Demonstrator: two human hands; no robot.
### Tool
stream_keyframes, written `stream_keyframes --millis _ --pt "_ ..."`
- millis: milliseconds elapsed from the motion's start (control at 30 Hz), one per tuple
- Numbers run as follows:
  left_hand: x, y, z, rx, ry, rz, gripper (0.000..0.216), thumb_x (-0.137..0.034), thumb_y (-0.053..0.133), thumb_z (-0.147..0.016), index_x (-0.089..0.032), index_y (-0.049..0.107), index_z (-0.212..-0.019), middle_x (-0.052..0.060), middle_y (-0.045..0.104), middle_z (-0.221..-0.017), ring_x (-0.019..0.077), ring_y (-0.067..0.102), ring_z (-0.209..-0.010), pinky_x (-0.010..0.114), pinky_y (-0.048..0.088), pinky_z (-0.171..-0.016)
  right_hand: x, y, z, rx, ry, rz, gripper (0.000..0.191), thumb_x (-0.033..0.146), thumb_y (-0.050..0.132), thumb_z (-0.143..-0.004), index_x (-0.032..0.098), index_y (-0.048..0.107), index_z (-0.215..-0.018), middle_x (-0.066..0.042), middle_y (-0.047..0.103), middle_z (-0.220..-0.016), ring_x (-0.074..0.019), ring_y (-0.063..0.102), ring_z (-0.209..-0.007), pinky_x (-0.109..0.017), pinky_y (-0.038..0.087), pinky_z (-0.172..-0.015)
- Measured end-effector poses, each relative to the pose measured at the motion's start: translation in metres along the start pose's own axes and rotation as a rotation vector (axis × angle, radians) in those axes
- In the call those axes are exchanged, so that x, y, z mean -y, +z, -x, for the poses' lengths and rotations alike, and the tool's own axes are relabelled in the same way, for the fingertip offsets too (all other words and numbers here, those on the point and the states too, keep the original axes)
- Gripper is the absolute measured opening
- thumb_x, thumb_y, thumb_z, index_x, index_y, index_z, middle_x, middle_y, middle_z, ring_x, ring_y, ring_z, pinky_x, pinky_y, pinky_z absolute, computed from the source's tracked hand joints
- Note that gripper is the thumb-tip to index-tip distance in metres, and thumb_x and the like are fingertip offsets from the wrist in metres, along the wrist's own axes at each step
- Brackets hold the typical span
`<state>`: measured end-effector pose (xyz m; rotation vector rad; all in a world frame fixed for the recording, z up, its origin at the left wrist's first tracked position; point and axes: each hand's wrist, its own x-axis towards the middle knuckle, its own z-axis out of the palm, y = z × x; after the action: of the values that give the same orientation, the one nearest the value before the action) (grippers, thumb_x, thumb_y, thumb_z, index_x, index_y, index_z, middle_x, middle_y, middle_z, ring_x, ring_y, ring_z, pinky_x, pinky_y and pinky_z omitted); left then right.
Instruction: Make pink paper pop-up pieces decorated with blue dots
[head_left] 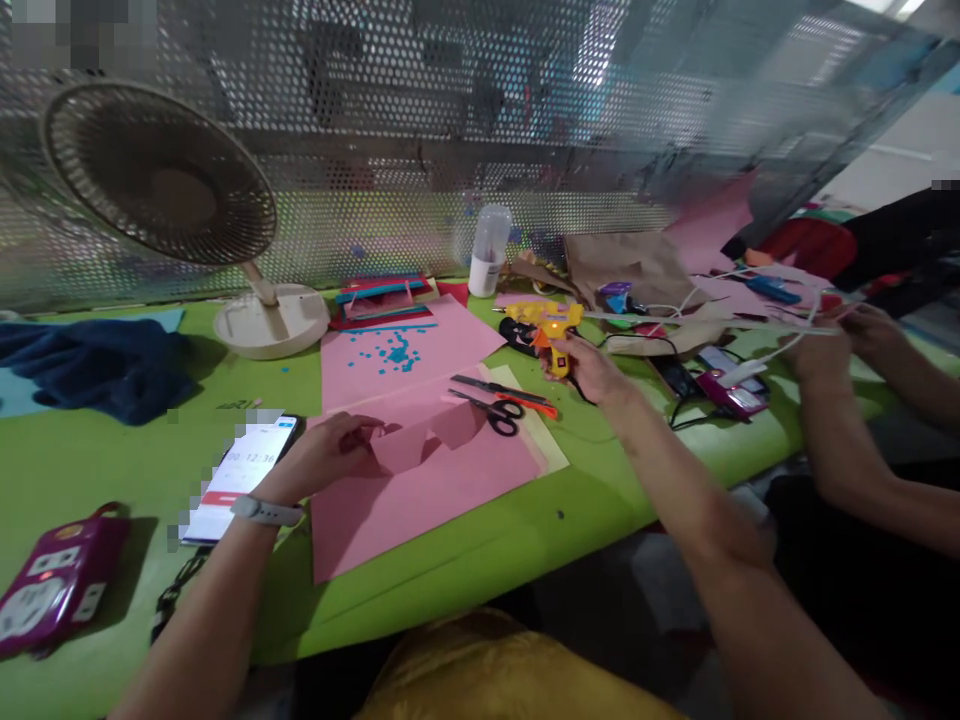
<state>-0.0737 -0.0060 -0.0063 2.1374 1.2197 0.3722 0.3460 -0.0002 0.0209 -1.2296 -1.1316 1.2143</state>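
My left hand (326, 455) rests on a large pink paper sheet (420, 490) on the green table (465, 580), fingers curled round a folded pink paper piece (420, 440). My right hand (589, 365) reaches out to the far middle of the table and grips a yellow glue gun (551, 330) by its handle. Black scissors with orange handles (495, 408) and an orange-tipped cutter (510, 392) lie between the two hands.
A desk fan (180, 200) stands back left, a phone (240, 475) by my left wrist, a purple power strip (52, 585) front left. Another person's hands (840, 340) work at the right among cables, brown paper (637, 265) and a white bottle (487, 250). A perforated metal screen backs the table.
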Motion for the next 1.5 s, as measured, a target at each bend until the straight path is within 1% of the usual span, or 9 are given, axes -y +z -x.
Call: stream_keyframes --millis 167,367,533,667,933,1133,1300,1400,1500 --pt "-0.012 0.001 0.006 0.156 0.008 0.124 0.067 -0.047 0.07 -0.075 -0.021 0.054 -0.134 0.002 0.067 -0.083 0.0175 0.061 -0.074 0.026 0.046 -0.067 0.003 0.036 0.011 0.065 0.045 -0.118 0.037 0.035 0.08 -0.066 0.022 0.065 -0.097 -0.003 0.071 -0.099 -0.0126 0.065 -0.068 -0.02 0.048 -0.048" --pt "-0.004 0.007 0.004 0.141 -0.069 0.187 0.042 -0.05 0.072 -0.074 -0.017 0.065 -0.099 0.003 0.067 -0.079 0.0154 0.059 -0.068 0.024 0.041 -0.057 0.008 0.08 0.019 0.144 -0.007 -0.145 0.032 0.031 0.082 -0.066 0.024 0.066 -0.093 -0.001 0.072 -0.095 -0.0092 0.06 -0.062 -0.022 0.05 -0.052" --pt "0.009 0.01 -0.001 0.158 -0.023 0.415 0.035 -0.041 0.072 -0.074 -0.015 0.06 -0.094 0.004 0.065 -0.081 0.0143 0.058 -0.069 0.025 0.043 -0.059 0.008 0.105 0.028 0.26 0.014 -0.173 0.04 0.033 0.087 -0.06 0.024 0.068 -0.094 0.0 0.069 -0.082 -0.0105 0.057 -0.06 -0.023 0.048 -0.049" --pt "0.007 0.008 -0.001 0.16 0.03 0.408 0.036 -0.036 0.074 -0.073 -0.015 0.06 -0.098 0.0 0.059 -0.074 0.0115 0.053 -0.064 0.023 0.039 -0.056 0.0 0.122 0.035 0.377 0.097 -0.126 0.033 0.035 0.086 -0.065 0.022 0.068 -0.089 0.001 0.065 -0.072 -0.0099 0.057 -0.054 -0.022 0.043 -0.045" --pt "0.009 0.007 -0.002 0.129 0.021 0.316 0.038 -0.045 0.072 -0.074 -0.015 0.061 -0.093 0.0 0.057 -0.071 0.0107 0.049 -0.062 0.023 0.037 -0.055 -0.012 0.127 0.047 0.459 0.063 0.015 0.033 0.044 0.083 -0.07 0.022 0.067 -0.09 0.002 0.062 -0.064 -0.0115 0.056 -0.053 -0.026 0.051 -0.049" --pt "0.01 0.006 -0.001 0.141 0.022 0.358 0.045 -0.032 0.072 -0.072 -0.017 0.056 -0.111 -0.001 0.058 -0.073 0.0122 0.053 -0.064 0.024 0.042 -0.06 -0.021 0.118 0.055 0.524 0.167 0.195 0.027 0.046 0.077 -0.077 0.022 0.069 -0.086 0.0 0.062 -0.063 -0.0136 0.059 -0.055 -0.027 0.052 -0.049" --pt "0.007 0.004 0.001 0.139 0.029 0.333 0.038 -0.021 0.064 -0.071 -0.014 0.058 -0.108 0.001 0.062 -0.074 0.0127 0.057 -0.065 0.024 0.043 -0.06 -0.037 0.133 0.061 0.518 0.232 0.346 0.03 0.046 0.076 -0.077 0.024 0.067 -0.097 0.003 0.061 -0.06 -0.0119 0.056 -0.047 -0.022 0.045 -0.038" --pt "0.007 0.006 0.001 0.118 0.027 0.319 0.039 -0.015 0.059 -0.07 -0.014 0.059 -0.109 0.003 0.067 -0.079 0.0141 0.061 -0.069 0.024 0.045 -0.062 -0.042 0.142 0.065 0.496 0.169 0.382 0.034 0.045 0.075 -0.078 0.025 0.065 -0.103 0.004 0.059 -0.06 -0.0122 0.054 -0.045 -0.024 0.045 -0.038" --pt "0.007 0.007 0.0 0.1 0.014 0.332 0.036 -0.014 0.055 -0.07 -0.014 0.061 -0.105 0.004 0.069 -0.079 0.0143 0.062 -0.069 0.025 0.046 -0.062 -0.041 0.144 0.065 0.464 -0.023 0.482 0.023 0.041 0.074 -0.079 0.025 0.064 -0.093 0.0 0.06 -0.069 -0.0153 0.057 -0.056 -0.029 0.049 -0.05"
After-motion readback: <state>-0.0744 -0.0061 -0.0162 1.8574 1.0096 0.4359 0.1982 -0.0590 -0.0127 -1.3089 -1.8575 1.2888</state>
